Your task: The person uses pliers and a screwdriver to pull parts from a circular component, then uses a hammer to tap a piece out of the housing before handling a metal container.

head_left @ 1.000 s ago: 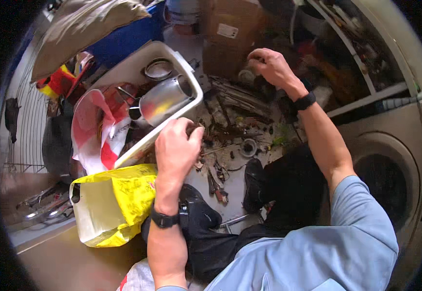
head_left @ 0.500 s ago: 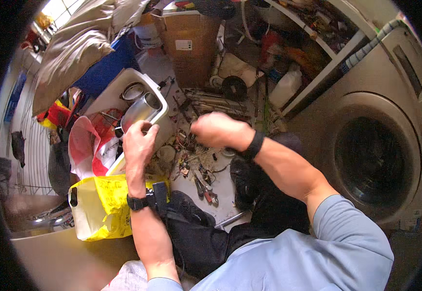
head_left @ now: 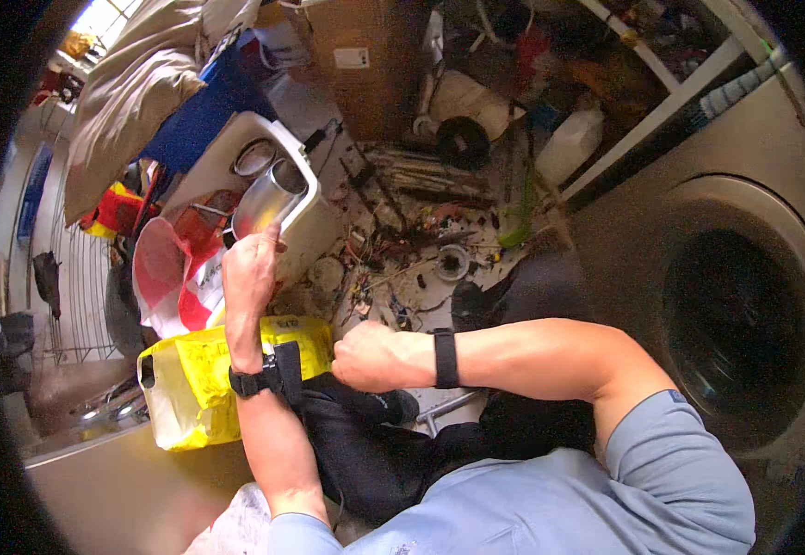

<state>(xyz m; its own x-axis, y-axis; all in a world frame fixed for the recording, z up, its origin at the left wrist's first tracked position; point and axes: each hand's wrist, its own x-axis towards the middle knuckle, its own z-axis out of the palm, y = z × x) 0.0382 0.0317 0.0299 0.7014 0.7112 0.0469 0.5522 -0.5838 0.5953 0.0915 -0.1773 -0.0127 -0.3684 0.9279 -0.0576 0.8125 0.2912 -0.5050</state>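
My left hand (head_left: 251, 270) is closed, knuckles up, at the near edge of a white plastic bin (head_left: 303, 155). Whatever its fingers grip is hidden. Just beyond them, a shiny metal cylinder (head_left: 269, 196) leans inside the bin beside a round metal can (head_left: 254, 159). A red and white plastic bag (head_left: 164, 264) hangs at the bin's left side. Over my lap, to the right of a yellow plastic bag (head_left: 201, 393), my right hand (head_left: 371, 357) makes a fist. Its fingertips face away, so any small thing in it cannot be seen.
Small scraps and wires (head_left: 365, 268) litter the floor ahead, near a clear ring-shaped piece (head_left: 452, 263) and a black disc (head_left: 463, 141). A cardboard box (head_left: 365, 92) stands behind. A front-loading washing machine (head_left: 745, 305) is on the right, a wire rack (head_left: 74, 305) on the left.
My right hand has come down and back from above the littered floor to my lap. My left hand has drawn slightly nearer, its fingers now more closed. The view has shifted a little.
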